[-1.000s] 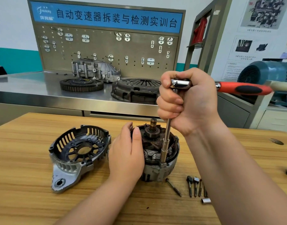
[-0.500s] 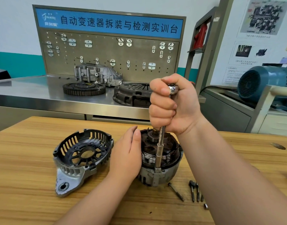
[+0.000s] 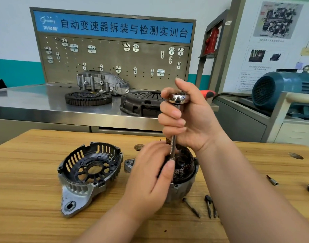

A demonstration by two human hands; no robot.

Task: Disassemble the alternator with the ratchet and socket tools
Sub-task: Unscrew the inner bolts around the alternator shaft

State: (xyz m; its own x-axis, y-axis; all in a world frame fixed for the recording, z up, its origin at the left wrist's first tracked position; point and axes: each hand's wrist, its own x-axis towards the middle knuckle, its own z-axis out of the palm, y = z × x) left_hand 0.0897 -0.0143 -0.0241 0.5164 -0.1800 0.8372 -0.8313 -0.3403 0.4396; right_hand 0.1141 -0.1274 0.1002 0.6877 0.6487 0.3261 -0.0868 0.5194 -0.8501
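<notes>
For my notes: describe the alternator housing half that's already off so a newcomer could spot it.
On the wooden table, left of the left hand, lies the detached housing half, hollow side up. Unlike the alternator body the hand steadies, it is empty: slotted dark rim, open centre hole, silver mounting ear pointing toward the camera.

opened alternator [image 3: 183, 174] upright on table, ratchet [image 3: 178, 99] extension standing in it.
</notes>
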